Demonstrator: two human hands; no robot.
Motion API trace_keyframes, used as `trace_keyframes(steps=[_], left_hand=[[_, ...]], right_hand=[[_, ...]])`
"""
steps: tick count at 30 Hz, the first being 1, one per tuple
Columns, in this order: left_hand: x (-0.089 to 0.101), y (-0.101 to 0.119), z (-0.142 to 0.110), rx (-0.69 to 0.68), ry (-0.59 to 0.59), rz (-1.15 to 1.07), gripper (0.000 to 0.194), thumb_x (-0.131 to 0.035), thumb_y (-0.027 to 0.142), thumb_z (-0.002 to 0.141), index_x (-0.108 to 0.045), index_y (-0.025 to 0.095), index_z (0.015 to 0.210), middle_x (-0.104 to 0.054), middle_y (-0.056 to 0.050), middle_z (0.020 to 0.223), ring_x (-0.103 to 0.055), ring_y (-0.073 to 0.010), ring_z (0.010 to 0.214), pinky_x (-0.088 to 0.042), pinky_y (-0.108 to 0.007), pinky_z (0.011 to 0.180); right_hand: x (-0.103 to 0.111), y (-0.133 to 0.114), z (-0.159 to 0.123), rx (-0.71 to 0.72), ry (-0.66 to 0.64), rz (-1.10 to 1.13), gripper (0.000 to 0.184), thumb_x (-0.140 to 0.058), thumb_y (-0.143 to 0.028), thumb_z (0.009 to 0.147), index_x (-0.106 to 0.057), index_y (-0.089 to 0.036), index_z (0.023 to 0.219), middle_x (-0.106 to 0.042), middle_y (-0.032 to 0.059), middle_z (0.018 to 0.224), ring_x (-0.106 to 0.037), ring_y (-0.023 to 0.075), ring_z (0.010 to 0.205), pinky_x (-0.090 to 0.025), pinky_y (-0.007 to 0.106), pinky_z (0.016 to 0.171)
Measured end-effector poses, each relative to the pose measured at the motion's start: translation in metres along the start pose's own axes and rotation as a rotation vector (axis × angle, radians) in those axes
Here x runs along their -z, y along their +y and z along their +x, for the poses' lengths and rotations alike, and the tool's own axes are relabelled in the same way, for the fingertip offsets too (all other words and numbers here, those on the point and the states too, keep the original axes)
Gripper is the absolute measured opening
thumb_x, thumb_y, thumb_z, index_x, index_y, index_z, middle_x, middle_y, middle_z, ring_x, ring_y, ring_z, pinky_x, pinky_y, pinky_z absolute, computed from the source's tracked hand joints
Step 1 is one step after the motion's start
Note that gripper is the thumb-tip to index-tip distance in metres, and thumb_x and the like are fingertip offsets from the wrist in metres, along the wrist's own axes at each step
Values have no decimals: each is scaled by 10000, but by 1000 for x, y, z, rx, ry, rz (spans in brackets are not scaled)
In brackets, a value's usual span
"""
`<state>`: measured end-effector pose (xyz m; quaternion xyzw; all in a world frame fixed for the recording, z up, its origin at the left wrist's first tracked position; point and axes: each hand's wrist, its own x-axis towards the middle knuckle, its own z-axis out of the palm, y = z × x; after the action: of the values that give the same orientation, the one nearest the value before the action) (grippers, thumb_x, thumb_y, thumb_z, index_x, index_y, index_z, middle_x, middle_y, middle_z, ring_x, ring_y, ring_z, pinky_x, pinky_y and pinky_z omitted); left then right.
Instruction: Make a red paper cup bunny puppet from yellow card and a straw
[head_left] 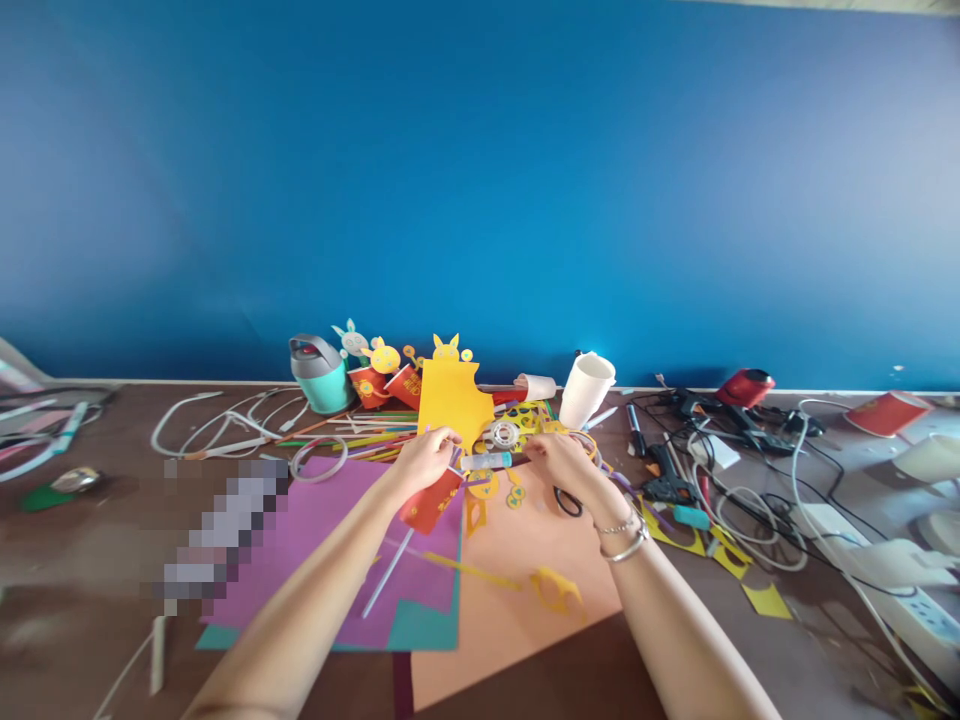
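Note:
My left hand (426,460) is closed in a pinch, its fingertips beside a small purple strip; what lies between them is too small to make out. Just below it a red paper cup (429,505) lies on its side, with a pale stick (386,575) pointing towards me. My right hand (564,468), a bracelet on its wrist, has curled fingers, and whatever they grip is hidden. Between the hands lies a clear tube with a blue end (486,461). A tape roll (502,433) and yellow animal cut-outs (482,485) are close by. Scissors handles (568,501) show under my right hand.
Purple paper (322,520) and peach paper (525,640) cover the table's middle. Behind stand a yellow sheet (450,395), a white cup (587,390) and a teal container (324,385). Glue guns (667,483), tangled cables and a power strip (911,610) crowd the right.

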<state>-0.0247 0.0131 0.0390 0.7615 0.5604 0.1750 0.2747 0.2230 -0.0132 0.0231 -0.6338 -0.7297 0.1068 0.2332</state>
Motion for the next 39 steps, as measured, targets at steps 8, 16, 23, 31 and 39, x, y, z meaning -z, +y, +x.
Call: trace_keyframes(steps=[8, 16, 23, 31, 39], left_hand=[[-5, 8, -7, -32, -76, 132, 254, -432, 258, 869, -637, 215, 1013, -707, -66, 1057, -643, -223, 1012, -448, -300, 854], [-8, 9, -8, -58, 71, 188, 221, -481, 279, 853, -611, 225, 1024, -689, -52, 1105, -619, -228, 1067, -432, -337, 906], [-9, 7, -6, -125, 134, 129, 188, -494, 249, 840, -611, 220, 984, -708, -48, 1045, -648, -210, 1002, -450, -323, 873], [-8, 17, -10, -362, 253, 30, 160, -485, 183, 848, -617, 215, 934, -709, -36, 968, -652, -193, 917, -464, -326, 846], [-15, 28, -18, -552, 274, -8, 267, -479, 161, 869, -596, 225, 1100, -666, -62, 1071, -599, -211, 1017, -461, -380, 894]], right_hand=[[12, 9, 2, -172, -130, -228, 251, -485, -99, 747, -703, -212, 803, -724, 63, 877, -646, 212, 816, -382, 261, 653], [20, 13, 1, -302, -250, -465, 309, -523, -280, 796, -680, -102, 994, -669, 197, 1045, -611, 313, 997, -430, 338, 742], [16, 15, 3, -340, -296, -443, 345, -544, -328, 775, -688, -110, 1001, -636, 203, 1113, -537, 328, 1101, -407, 372, 828], [18, 8, 6, -314, -172, -158, 170, -439, -217, 774, -604, -178, 760, -668, 89, 844, -591, 247, 855, -382, 331, 713], [1, -21, 3, -261, 158, 844, 242, -469, -420, 810, -496, -197, 718, -550, -2, 660, -517, 152, 643, -405, 262, 609]])
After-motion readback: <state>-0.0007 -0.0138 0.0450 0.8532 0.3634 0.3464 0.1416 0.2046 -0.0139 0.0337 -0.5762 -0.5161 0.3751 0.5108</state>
